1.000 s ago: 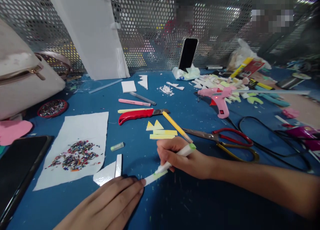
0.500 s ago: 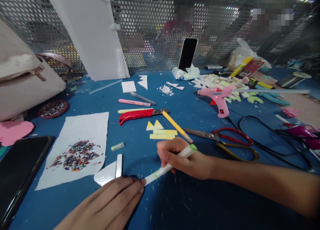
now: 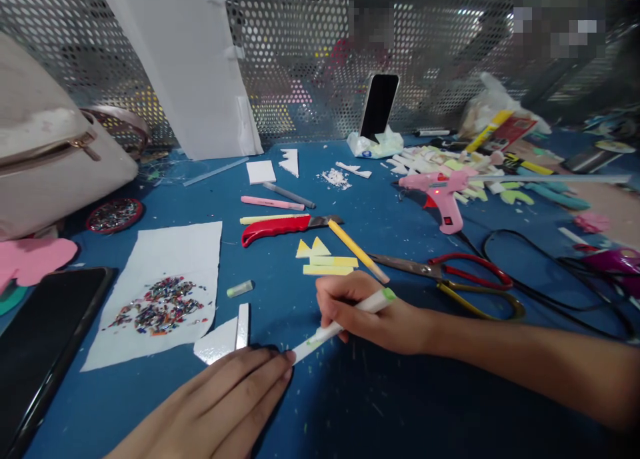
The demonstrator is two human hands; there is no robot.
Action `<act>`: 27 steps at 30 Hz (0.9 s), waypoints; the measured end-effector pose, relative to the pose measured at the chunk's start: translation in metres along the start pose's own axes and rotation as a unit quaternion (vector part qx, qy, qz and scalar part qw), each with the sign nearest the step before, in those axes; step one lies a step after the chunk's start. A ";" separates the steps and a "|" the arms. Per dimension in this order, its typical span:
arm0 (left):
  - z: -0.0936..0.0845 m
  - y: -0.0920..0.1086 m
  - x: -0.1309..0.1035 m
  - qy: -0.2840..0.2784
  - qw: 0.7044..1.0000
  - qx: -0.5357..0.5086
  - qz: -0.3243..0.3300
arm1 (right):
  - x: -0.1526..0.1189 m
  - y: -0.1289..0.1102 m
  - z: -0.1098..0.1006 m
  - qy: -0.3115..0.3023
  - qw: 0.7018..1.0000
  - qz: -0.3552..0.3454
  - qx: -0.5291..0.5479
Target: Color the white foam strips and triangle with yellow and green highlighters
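Observation:
My right hand (image 3: 357, 306) is closed around a white marker with a green end (image 3: 375, 301), its tip down on a narrow white strip (image 3: 301, 352). Green colour shows on the strip near the tip. With its fingers stretched out flat, my left hand (image 3: 225, 396) presses the strip's near end to the table. Beside the left fingertips lie a white cut piece (image 3: 217, 342) and a shiny white strip (image 3: 243, 326). A clear green pen cap (image 3: 241, 288) rests a little farther off. Yellow strips (image 3: 330, 266) and small yellow triangles (image 3: 313, 247) sit beyond my right hand.
A red-handled knife (image 3: 280, 228), a yellow marker (image 3: 357, 250) and scissors (image 3: 440, 269) lie ahead. To the right is a pink glue gun (image 3: 443, 192) with its cord. Left are a sheet with sequins (image 3: 200, 246), a phone (image 3: 55, 332) and a bag (image 3: 50, 112).
The marker tip has moved slightly left and nearer along the strip. My left hand keeps its hold-down position. The whole view has shifted a little.

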State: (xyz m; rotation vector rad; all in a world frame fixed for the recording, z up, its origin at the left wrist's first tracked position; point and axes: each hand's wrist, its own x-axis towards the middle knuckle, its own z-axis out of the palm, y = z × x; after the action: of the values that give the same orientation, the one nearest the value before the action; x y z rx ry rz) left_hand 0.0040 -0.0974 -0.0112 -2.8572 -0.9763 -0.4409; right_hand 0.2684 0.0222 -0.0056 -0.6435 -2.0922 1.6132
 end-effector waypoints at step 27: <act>-0.003 0.000 0.000 0.000 0.999 0.031 0.009 | 0.000 0.003 0.001 0.025 1.000 0.004 0.017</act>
State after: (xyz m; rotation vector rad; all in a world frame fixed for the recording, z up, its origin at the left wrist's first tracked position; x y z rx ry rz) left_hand 0.0034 -0.0976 -0.0082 -2.8083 -0.9462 -0.4028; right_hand 0.2681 0.0216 -0.0085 -0.6745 -2.0260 1.6168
